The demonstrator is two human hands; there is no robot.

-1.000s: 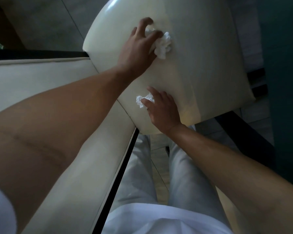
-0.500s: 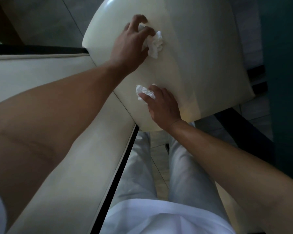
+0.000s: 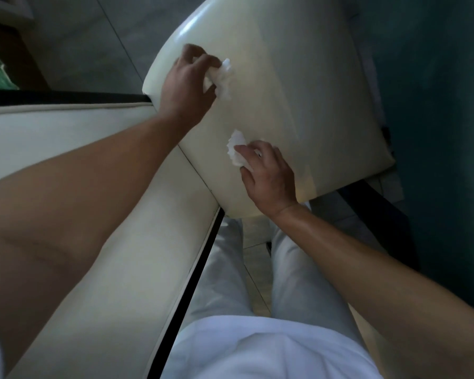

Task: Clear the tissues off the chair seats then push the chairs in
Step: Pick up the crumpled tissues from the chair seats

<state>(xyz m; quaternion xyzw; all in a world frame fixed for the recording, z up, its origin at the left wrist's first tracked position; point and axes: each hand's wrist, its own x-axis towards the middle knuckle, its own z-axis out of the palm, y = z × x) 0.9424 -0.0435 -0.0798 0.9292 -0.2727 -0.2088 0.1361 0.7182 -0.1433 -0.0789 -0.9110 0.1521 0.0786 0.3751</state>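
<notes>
A cream leather chair seat (image 3: pixel 298 105) fills the upper middle of the head view. My left hand (image 3: pixel 186 86) is over the seat's far left part, fingers curled round a crumpled white tissue (image 3: pixel 222 77). My right hand (image 3: pixel 268 176) lies near the seat's front edge and pinches a second crumpled tissue (image 3: pixel 236 149) between thumb and fingers. Both tissues sit low against the seat surface.
The cream chair back (image 3: pixel 107 242) with its black frame edge (image 3: pixel 192 283) runs diagonally under my left arm. A dark table edge (image 3: pixel 381 214) lies at the right, a teal wall (image 3: pixel 443 105) behind it. Grey floor tiles (image 3: pixel 93 36) show at the upper left.
Both hands have drawn their tissues slightly toward the left and closed tighter on them. More of the right-hand tissue now shows above the thumb.
</notes>
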